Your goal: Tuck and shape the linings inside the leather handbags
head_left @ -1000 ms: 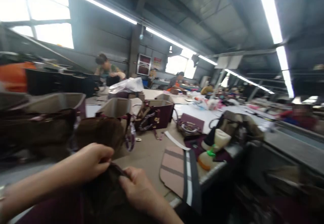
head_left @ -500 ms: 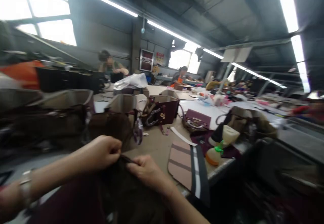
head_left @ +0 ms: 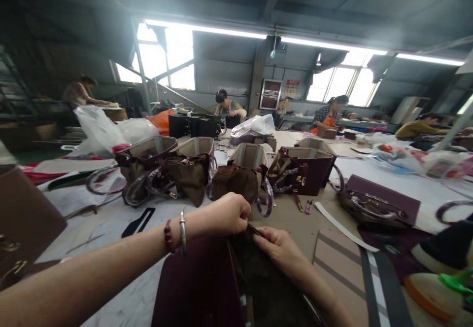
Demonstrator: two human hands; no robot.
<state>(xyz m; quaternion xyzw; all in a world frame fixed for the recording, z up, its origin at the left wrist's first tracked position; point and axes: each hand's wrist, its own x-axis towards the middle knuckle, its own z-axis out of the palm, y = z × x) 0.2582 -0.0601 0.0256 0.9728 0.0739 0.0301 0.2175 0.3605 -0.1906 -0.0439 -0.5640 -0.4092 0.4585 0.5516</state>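
Head view only.

- The left hand (head_left: 229,213) is seen closed into a loose fist, fingertips pinched on the top edge of a dark lining (head_left: 266,280). A red bead bracelet (head_left: 168,236) and a silver bangle (head_left: 183,225) are worn on its wrist.
- The right hand (head_left: 281,247) is closed as well. Its thumb and fingers are pinched on the same edge, just beside the left hand, and the fingertips of both nearly meet. What exactly is nipped between them is too small to be made out.
- The dark lining is held at the near edge of the table (head_left: 291,216), low in the centre of the view. It is set against a maroon bag (head_left: 199,287) that lies directly under the left forearm.
- Beyond the hands, a row of open handbags is stood across the table: a taupe bag (head_left: 148,157), a brown-flapped bag (head_left: 192,171), a tan bag (head_left: 242,174) and a burgundy bag (head_left: 308,169). A flat burgundy bag (head_left: 379,203) is laid to the right of the row.
- A striped pattern board (head_left: 343,272) is laid flat at the right, near the right forearm. An orange bottle (head_left: 434,295) is seen at the lower right corner.
- A brown bag (head_left: 22,218) is cut off by the left edge.
- Clear plastic sacks (head_left: 107,129) are piled at the far left.
- Three other people are noted at work stations well behind: one in the centre (head_left: 225,105), one at the right (head_left: 328,112), one at the far left (head_left: 79,92).
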